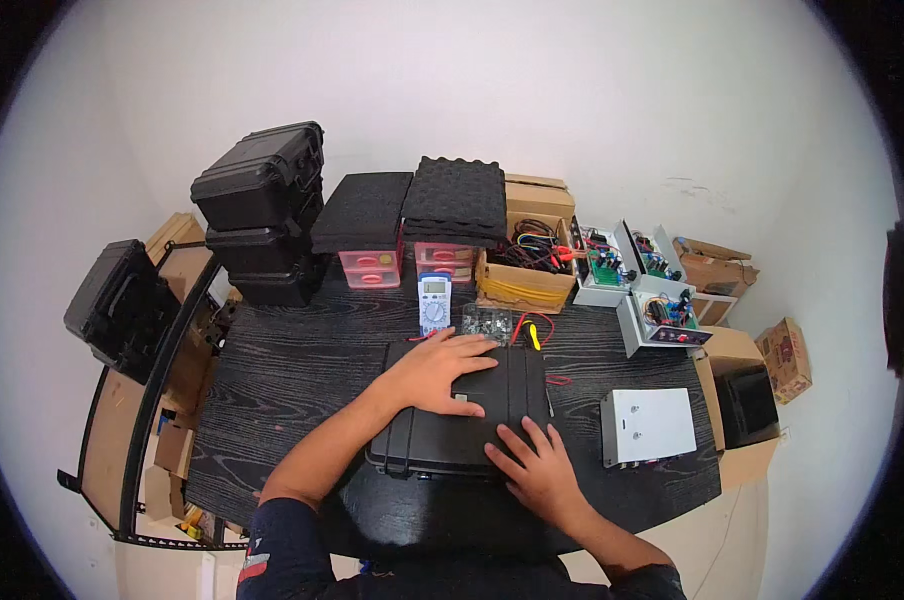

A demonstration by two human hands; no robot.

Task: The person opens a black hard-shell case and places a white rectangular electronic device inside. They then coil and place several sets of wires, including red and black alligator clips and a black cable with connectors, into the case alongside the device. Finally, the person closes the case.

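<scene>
A dark wood-grain table point(282, 380) filled the middle of the frame, below a pale wall point(452, 80). The black case point(497, 390) lay closed at lower centre, long axis left to right, beneath both hands. The left hand point(437, 375), spread and grasping nothing, rested across its upper middle; the right hand point(539, 472), equally loose-fingered, touched its lower right corner, nearer the frame's bottom.

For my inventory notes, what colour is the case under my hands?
The case is black, best seen in the head view.
</scene>
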